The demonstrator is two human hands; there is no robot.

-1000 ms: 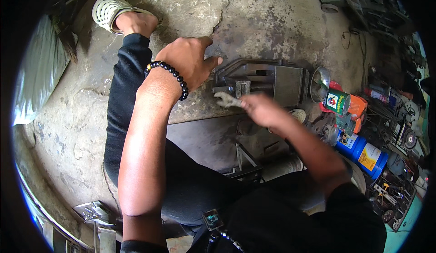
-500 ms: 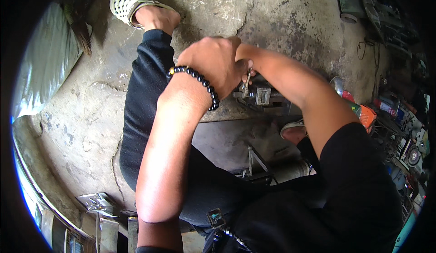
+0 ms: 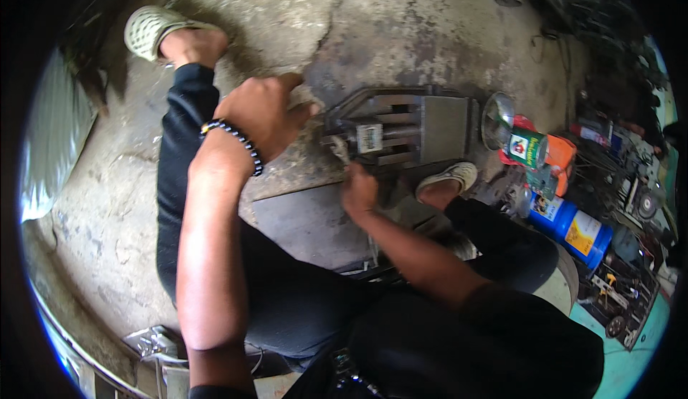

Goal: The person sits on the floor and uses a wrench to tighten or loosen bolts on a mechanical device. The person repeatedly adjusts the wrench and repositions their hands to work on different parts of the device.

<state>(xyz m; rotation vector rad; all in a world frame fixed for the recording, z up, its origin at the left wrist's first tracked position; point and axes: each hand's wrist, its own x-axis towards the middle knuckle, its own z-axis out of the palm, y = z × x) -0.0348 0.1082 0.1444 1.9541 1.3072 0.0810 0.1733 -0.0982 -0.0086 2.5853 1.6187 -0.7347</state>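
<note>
Item 1: low, dark-grey metal vise with an angled frame (image 3: 450,130), lying flat on the worn grey concrete floor (image 3: 408,44) beyond the person's legs. Small sliding block toward its left end; broad smooth plate at its right; parallel rails and slots showing between them, so block and plate stand apart.

Item 2: slim grey metal wrench (image 3: 340,150), its head at the vise's left, screw-side end; seating on the screw blurred, cannot be confirmed.

Item 3: right hand (image 3: 360,191), fingers closed around the wrench's near end.

Item 4: left hand (image 3: 261,116), with a black round-bead bracelet (image 3: 242,143) at the wrist, up and left of the vise; thumb and forefinger apart, other fingers hidden beneath; whether it holds anything cannot be told.

Item 5, surroundings: shiny round metal bowl (image 3: 494,116) and green cylindrical can (image 3: 527,148) just right of the vise; blue plastic bucket (image 3: 573,233) farther right.

Condition of work: judged under way, tool brought to the vise and in hand. Left: the turning at the screw end seems unfinished; amount completed and tightness not readable
</note>
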